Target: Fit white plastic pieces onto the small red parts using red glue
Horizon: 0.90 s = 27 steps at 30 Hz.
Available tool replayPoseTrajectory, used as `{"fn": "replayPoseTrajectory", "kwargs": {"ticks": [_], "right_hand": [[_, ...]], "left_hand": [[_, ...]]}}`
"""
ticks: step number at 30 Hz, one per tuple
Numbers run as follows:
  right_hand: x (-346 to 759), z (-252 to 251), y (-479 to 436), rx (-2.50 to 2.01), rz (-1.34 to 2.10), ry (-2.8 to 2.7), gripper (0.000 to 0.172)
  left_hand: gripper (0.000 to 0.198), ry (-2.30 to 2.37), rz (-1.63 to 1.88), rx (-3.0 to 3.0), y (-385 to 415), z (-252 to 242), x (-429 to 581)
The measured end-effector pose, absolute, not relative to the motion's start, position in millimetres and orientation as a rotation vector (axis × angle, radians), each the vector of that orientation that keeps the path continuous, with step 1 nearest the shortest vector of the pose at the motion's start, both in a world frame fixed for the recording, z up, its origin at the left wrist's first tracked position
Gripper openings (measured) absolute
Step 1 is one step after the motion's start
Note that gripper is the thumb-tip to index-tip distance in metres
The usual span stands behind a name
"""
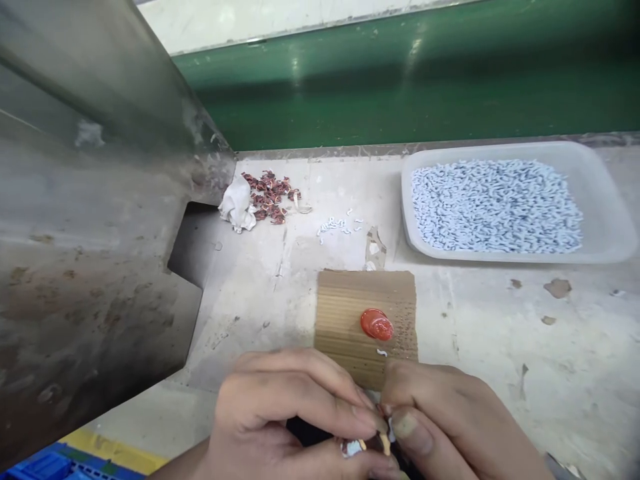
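Observation:
At the bottom edge, my left hand (285, 407) is closed in a pinch around a small figure-like piece (354, 448) with pale blue, tan and dark reddish parts, mostly covered by fingers. Against it presses my right hand (450, 413), thumb and forefinger closed together. A sliver of something pale (391, 430) shows at the right fingertips; whether it is a separate part is unclear. Just beyond the hands lies a piece of corrugated cardboard (340, 307) bearing a glossy red blob (377, 325). One small white wavy piece (381, 353) rests on the cardboard near the right knuckles.
A translucent plastic tub (607, 220) full of pale blue wavy pieces stands at right. Several loose ones (335, 225) lie mid-table, left of it a pile of dark red pieces (273, 193) and crumpled white tissue (239, 205). A metal panel (100, 220) blocks the left side; a green belt (350, 87) runs behind.

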State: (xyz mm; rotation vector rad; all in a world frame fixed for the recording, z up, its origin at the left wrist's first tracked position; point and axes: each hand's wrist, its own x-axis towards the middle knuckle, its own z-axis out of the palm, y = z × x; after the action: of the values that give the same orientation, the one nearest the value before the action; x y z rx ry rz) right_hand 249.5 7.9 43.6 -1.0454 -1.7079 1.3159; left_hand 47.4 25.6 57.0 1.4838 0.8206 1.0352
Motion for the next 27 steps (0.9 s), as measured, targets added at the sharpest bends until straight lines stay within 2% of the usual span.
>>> {"fn": "replayPoseTrajectory", "kwargs": {"ticks": [3, 8, 27], "right_hand": [[247.4, 44.5, 4.7, -1.102, 1.573, -1.594, 0.064], [240.8, 47.3, -5.8, -1.109, 2.017, -1.061, 0.068], [229.8, 44.5, -17.3, -1.192, 1.908, -1.082, 0.067]], "left_hand": [[0.029, 0.851, 1.006, 1.487, 23.9, 56.5, 47.8], [0.032, 0.879, 1.003, 1.472, 20.3, 57.7, 48.1], [0.026, 0.9, 1.088, 1.421, 11.6, 48.7, 47.8]]}}
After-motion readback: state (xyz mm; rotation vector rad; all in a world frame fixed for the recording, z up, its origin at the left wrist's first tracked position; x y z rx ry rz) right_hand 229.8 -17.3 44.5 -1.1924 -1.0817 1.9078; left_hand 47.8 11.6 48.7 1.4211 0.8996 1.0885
